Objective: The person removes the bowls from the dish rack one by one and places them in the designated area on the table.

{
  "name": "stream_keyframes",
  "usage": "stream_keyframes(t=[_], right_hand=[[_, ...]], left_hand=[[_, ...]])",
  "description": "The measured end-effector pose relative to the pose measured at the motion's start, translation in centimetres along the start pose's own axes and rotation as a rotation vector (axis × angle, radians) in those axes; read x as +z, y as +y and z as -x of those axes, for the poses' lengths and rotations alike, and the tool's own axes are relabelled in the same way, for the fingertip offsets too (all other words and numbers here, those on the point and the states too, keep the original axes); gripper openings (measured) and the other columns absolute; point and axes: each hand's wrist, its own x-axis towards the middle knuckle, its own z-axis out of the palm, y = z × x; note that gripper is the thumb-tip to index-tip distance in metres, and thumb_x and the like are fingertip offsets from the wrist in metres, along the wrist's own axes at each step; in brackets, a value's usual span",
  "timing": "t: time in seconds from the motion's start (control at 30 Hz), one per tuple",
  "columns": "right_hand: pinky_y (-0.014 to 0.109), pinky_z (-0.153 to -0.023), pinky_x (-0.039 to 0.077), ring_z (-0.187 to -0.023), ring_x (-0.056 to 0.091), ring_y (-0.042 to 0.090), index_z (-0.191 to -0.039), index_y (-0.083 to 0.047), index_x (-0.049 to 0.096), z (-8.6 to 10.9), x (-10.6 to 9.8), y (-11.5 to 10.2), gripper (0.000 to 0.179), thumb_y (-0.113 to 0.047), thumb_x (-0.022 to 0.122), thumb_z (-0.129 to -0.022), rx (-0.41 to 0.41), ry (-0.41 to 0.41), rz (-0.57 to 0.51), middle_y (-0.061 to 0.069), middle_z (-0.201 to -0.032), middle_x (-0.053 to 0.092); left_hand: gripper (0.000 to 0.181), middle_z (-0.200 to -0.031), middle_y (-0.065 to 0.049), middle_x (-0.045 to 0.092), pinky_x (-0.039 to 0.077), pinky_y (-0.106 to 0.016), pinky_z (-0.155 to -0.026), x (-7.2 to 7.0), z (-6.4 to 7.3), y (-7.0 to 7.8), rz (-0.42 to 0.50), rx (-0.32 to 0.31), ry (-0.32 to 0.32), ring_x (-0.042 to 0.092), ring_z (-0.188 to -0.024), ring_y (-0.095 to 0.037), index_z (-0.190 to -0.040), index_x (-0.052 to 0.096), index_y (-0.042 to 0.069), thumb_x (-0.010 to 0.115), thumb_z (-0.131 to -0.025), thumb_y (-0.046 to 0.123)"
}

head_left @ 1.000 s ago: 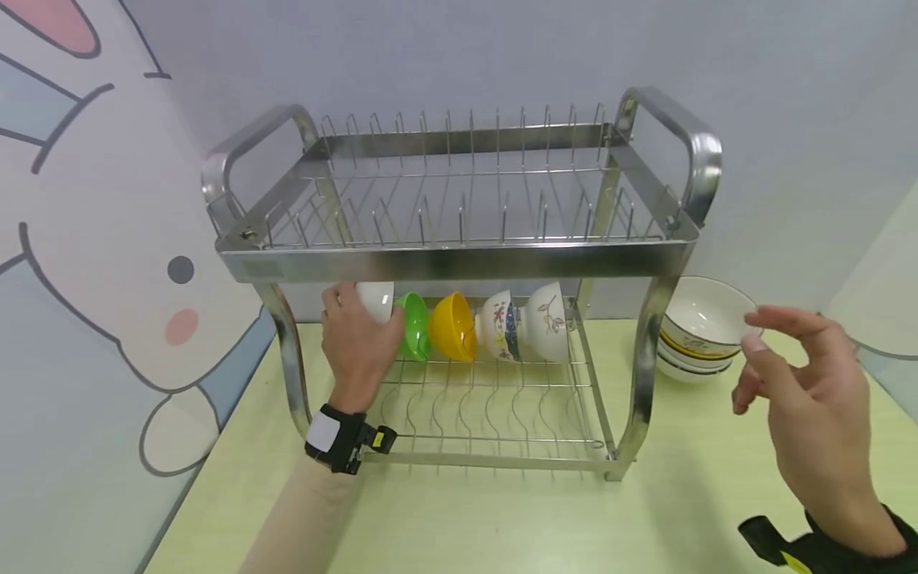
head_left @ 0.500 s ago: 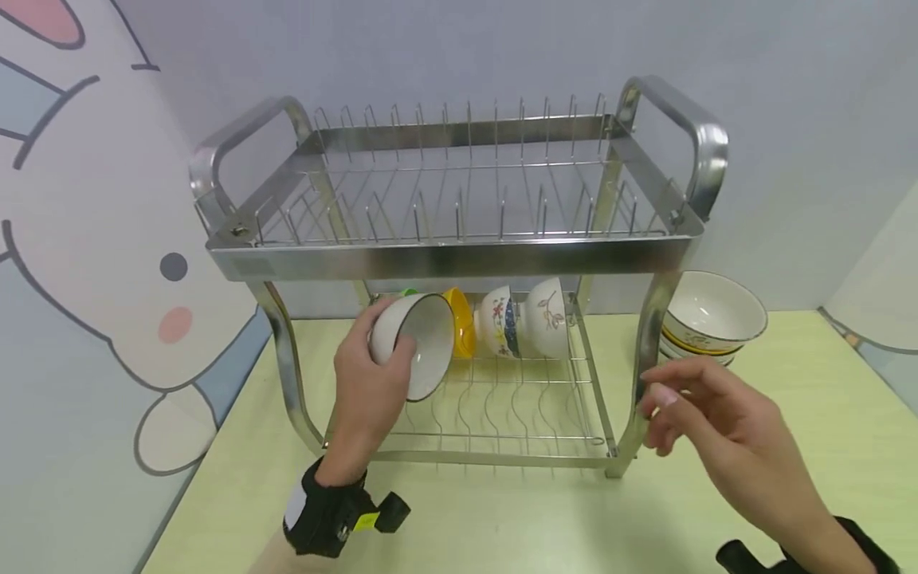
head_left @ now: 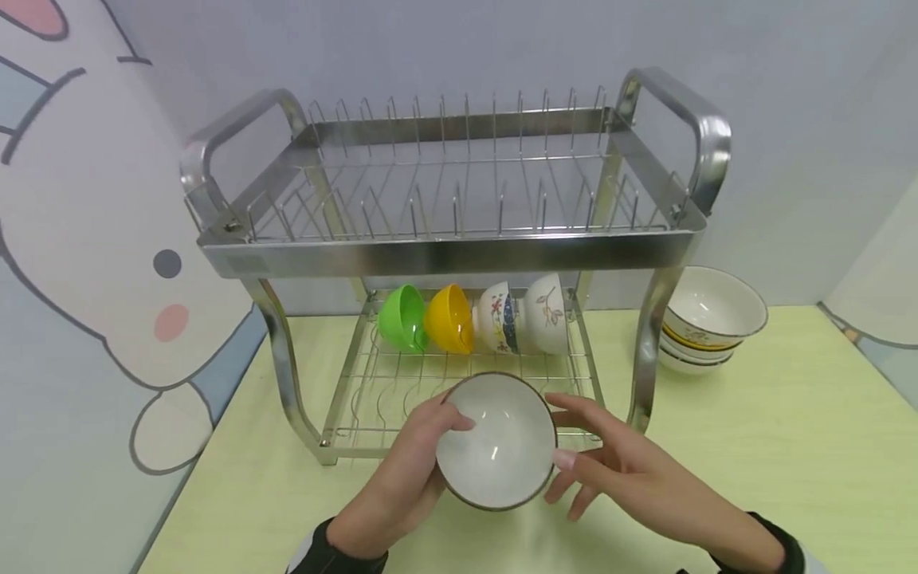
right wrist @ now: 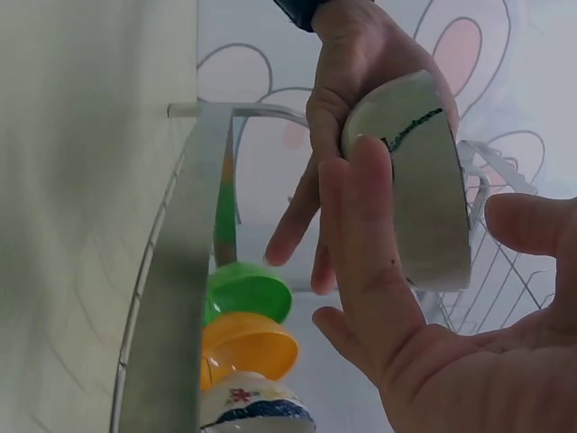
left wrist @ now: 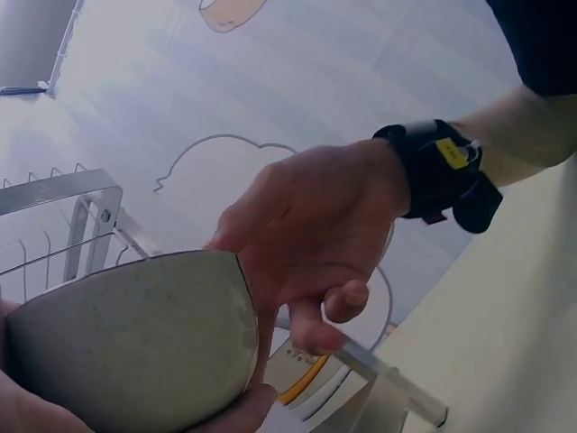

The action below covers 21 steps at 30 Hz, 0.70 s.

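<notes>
A white bowl (head_left: 496, 443) with a dark rim is held in front of the rack, its inside facing up toward the head camera. My left hand (head_left: 410, 470) grips it from the left, thumb over the rim and fingers behind. At the bowl's right side is my right hand (head_left: 631, 480), fingers spread and loosely bent; contact with the rim cannot be made out. The right wrist view has the bowl's outer wall (right wrist: 419, 194) marked by a dark green line. Behind, on the rack's lower shelf, stand a green bowl (head_left: 402, 319), a yellow bowl (head_left: 449, 320) and two patterned white bowls (head_left: 548, 316).
The two-tier metal dish rack (head_left: 452, 257) stands against the wall, its upper tier lined with wire prongs. To its right, a stack of bowls (head_left: 713, 312) sits on the pale green table (head_left: 789, 446). Cartoon drawings cover the left wall (head_left: 86, 239).
My left hand has taken the white bowl off the lower shelf's left end and brought it forward, turning its inside upward. My right hand has moved left to the bowl.
</notes>
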Motion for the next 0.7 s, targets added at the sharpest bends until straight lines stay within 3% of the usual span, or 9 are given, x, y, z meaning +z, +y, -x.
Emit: stream_keyframes(t=[0.13, 0.3, 0.5, 0.7], right_hand=[[0.048, -0.065, 0.058, -0.068, 0.064, 0.041, -0.146, -0.021, 0.025, -0.4, 0.4, 0.7, 0.053, -0.004, 0.045, -0.100, 0.036, -0.025, -0.102, 0.024, -0.142, 0.032], [0.045, -0.063, 0.058, -0.056, 0.063, 0.040, -0.143, -0.020, 0.034, -0.5, 0.5, 1.0, 0.046, -0.007, 0.045, -0.100, 0.076, -0.013, -0.105, 0.022, -0.132, 0.045], [0.048, -0.055, 0.058, -0.071, 0.063, 0.038, -0.140, -0.016, 0.039, -0.6, 0.6, 1.2, 0.041, -0.008, 0.046, -0.100, 0.108, -0.006, -0.103, 0.021, -0.125, 0.051], [0.043, -0.074, 0.056, -0.098, 0.058, 0.036, -0.136, -0.013, 0.043, -0.6, 1.0, 1.4, 0.037, -0.010, 0.048, -0.099, 0.142, 0.005, -0.122, 0.018, -0.127, 0.050]], left_hand=[[0.046, -0.124, -0.017, 0.050, 0.051, -0.033, -0.076, 0.9, 0.7, -1.0, 0.033, -0.052, -0.041, 0.053, -0.100, -0.028, -0.132, 0.044, -0.001, 0.042, -0.086, 0.006], [0.045, -0.119, -0.017, 0.053, 0.053, -0.034, -0.073, 1.5, 1.3, -1.6, 0.065, -0.076, -0.082, 0.056, -0.098, -0.029, -0.130, 0.046, 0.000, 0.042, -0.086, 0.005], [0.044, -0.121, -0.017, 0.053, 0.051, -0.038, -0.078, 1.8, 1.5, -2.1, 0.094, -0.070, -0.107, 0.056, -0.100, -0.032, -0.129, 0.049, 0.004, 0.041, -0.086, 0.004], [0.045, -0.123, -0.019, 0.052, 0.052, -0.040, -0.077, 2.0, 1.5, -2.7, 0.123, -0.067, -0.136, 0.056, -0.100, -0.034, -0.130, 0.048, 0.003, 0.040, -0.085, 0.003]])
